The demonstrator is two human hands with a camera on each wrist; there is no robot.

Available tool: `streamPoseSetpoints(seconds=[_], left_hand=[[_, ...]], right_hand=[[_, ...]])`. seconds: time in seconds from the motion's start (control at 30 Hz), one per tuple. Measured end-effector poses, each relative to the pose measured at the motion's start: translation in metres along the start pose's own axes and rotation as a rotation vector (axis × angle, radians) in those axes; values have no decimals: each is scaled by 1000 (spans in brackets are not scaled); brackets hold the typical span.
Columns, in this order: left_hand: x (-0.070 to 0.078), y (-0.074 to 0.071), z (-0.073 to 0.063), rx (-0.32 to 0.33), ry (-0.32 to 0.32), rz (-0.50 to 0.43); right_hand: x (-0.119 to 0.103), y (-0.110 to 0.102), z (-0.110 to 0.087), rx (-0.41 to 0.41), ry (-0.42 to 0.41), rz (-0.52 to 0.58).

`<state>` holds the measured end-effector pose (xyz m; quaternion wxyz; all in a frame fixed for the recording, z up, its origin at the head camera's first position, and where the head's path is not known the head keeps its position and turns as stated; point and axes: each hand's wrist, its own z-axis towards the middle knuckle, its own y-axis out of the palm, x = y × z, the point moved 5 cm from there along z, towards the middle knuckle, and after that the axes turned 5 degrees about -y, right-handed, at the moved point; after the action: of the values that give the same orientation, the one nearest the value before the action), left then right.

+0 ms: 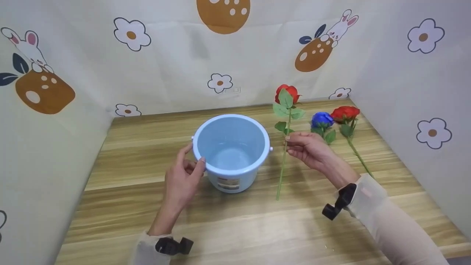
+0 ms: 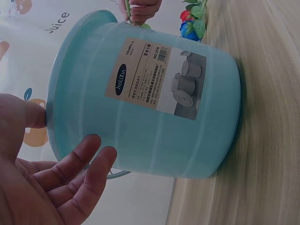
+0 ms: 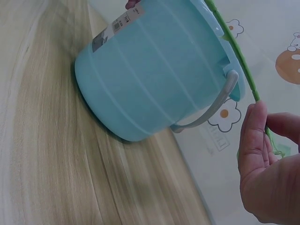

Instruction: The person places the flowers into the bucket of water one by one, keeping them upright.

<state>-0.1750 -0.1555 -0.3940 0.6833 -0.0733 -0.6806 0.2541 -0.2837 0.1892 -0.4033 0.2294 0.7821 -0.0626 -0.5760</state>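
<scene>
A light blue plastic bucket [image 1: 248, 178] stands upright on the table, with a paper label [image 2: 145, 77] on its front. My left hand [image 1: 182, 178] holds the bucket at the left of its rim; the thumb lies on the rim and other fingers curl loosely beside the wall. To the right of the bucket, my right hand [image 1: 311, 149] pinches the green stem [image 3: 241, 58] of a red rose [image 1: 293, 92] between thumb and fingers. The rose is roughly upright, bloom at the top, its stem end hanging outside the bucket. Nothing is visible inside the bucket.
A blue rose [image 1: 322, 120] and another red rose [image 1: 345, 113] lie on the wooden table [image 1: 136, 147] at the right, partly behind my right hand. The bucket's handle [image 3: 211, 110] hangs at its far side. Patterned walls [image 1: 165, 66] enclose the back and sides.
</scene>
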Motion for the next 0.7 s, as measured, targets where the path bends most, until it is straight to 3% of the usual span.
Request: streamPoseSetpoints(seconds=[0.37, 0.7], left_hand=[[0, 0, 0, 25, 26, -1], [-2, 0, 0, 6, 4, 4]], right_hand=[[0, 3, 0, -3, -8, -3], [0, 3, 0, 3, -8, -15]])
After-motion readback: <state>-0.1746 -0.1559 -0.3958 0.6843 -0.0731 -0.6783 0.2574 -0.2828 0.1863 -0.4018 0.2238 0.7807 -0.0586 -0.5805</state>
